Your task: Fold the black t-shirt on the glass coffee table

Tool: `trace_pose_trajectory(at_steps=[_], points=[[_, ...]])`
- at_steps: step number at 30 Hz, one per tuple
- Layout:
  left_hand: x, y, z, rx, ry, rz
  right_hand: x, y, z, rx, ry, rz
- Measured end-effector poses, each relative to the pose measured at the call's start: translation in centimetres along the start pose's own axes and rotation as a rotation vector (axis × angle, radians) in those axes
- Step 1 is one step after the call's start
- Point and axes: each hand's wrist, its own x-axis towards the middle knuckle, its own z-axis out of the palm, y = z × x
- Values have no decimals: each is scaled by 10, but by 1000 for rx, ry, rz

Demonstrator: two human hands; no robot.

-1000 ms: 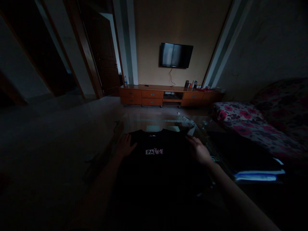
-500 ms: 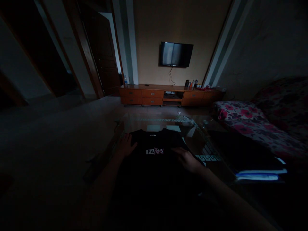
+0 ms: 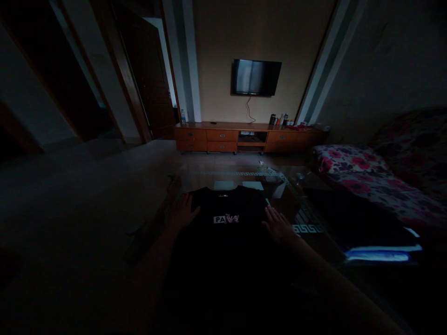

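A black T-shirt lies spread flat on the glass tabletop, its collar toward the far edge and its hem running off the near edge into shadow; a small white and pink print sits on the chest, between the 2 hands. The left hand rests palm down with fingers spread on the shirt's left shoulder, close to the tabletop's left edge; it is released, gripping nothing. The right hand lies flat in the same way on the shirt's right side, fingers extended toward the far edge, also released and only pressing on the cloth; whether its fingertips reach past the fabric onto the glass is too dark to tell. Both forearms come in from the near edge, dim and partly lost in shadow.

A Greek-key border shows on the glass just right of the right hand; near the far right corner stand a few small items too dim to name. Right of the tabletop lies a dark folded pile with a pale blue and white edge; beyond it is a sofa with a red floral cover. Against the far wall stand a low wooden cabinet and, above it, a wall-mounted television.
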Motion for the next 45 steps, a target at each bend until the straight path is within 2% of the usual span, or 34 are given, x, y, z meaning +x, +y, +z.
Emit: trace_pose_trajectory(at_steps=[5,10,13,17,19,22,27,31,35,39,45], points=[[-1,0,-3,-47,4,2,4,-1,-8,-9,39,-74],[-3,1,-4,-51,-18,11,6,-2,-12,81,-60,-98],[-4,3,-8,-51,-20,6,6,-2,-11,100,-75,-88],[-9,9,-21,-37,95,-4,8,-4,-10,88,-48,-87],[-13,15,-28,-19,144,38,8,-7,-10,64,-41,-64],[-21,23,-36,10,90,137,9,-14,-10,20,-45,5],[-38,21,-43,26,48,165,8,-20,-20,3,-95,139],[-60,10,-42,-6,3,190,16,-16,-34,65,-89,115],[-77,2,-28,-48,-19,145,23,-19,-27,147,-76,67],[-71,-1,-15,-80,-59,131,29,-23,-11,109,-135,59],[-39,6,-16,-59,-85,121,54,-15,-3,58,-100,58]])
